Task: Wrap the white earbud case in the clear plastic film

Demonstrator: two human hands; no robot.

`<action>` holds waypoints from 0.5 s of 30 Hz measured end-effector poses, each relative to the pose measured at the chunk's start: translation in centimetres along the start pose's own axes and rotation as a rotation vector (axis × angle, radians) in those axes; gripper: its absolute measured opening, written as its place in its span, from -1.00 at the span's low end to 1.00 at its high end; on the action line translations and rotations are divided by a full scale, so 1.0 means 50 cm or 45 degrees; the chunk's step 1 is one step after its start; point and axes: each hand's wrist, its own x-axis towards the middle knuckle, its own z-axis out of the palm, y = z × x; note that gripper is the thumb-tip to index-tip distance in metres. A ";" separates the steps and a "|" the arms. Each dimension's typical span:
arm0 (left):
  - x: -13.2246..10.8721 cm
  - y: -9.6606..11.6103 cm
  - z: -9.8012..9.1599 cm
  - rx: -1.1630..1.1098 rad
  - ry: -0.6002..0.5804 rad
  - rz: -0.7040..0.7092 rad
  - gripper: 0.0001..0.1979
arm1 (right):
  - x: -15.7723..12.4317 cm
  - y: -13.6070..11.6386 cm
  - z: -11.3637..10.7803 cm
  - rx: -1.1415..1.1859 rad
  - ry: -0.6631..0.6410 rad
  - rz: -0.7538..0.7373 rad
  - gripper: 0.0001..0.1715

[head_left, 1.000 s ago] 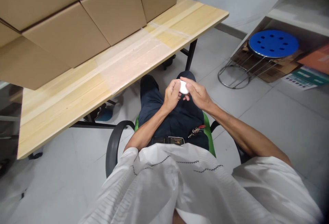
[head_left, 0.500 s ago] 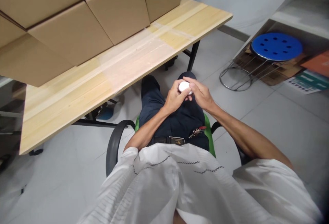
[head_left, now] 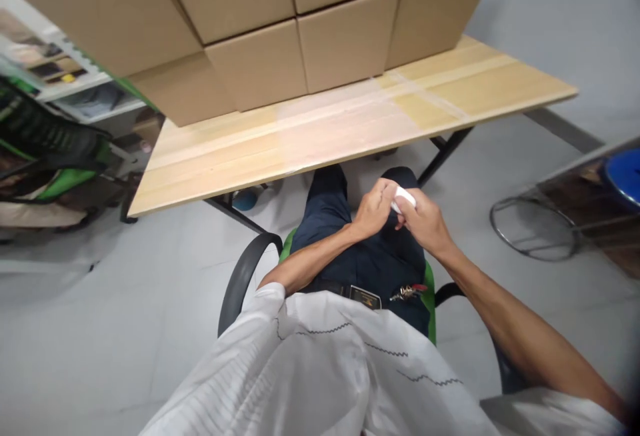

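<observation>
A small, smooth white object (head_left: 404,197) with rounded edges sits between my two hands above my lap; its exact kind cannot be made out. My right hand (head_left: 426,223) is closed around it, thumb on the near side. Pressed against its left end are the curled fingers of my left hand (head_left: 374,209). Parts of the object are hidden by the fingers of both hands. Under the hands are my dark trousers (head_left: 320,216), and a bunch of keys (head_left: 407,291) hangs at the belt.
Ahead stands a wooden table (head_left: 345,128) with stacked cardboard boxes (head_left: 345,49). My chair's black armrest (head_left: 240,283) is on the left. A blue-topped stool (head_left: 627,173) stands at right, and another chair (head_left: 50,149) at far left.
The view has swung left, so table and boxes appear further right. The white object has turned in my hands, from its round face showing to a narrower, tilted side.
</observation>
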 end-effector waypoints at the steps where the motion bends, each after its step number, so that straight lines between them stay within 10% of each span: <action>1: -0.001 0.002 -0.010 0.020 0.014 -0.011 -0.58 | 0.006 0.001 0.005 -0.019 -0.025 -0.011 -0.23; 9: 0.014 0.012 -0.112 -0.013 0.295 0.035 -0.54 | 0.047 -0.018 0.021 -0.098 -0.112 -0.143 -0.25; 15: 0.101 0.035 -0.321 0.113 0.577 0.202 -0.49 | 0.140 -0.115 0.068 -0.191 0.004 -0.356 -0.40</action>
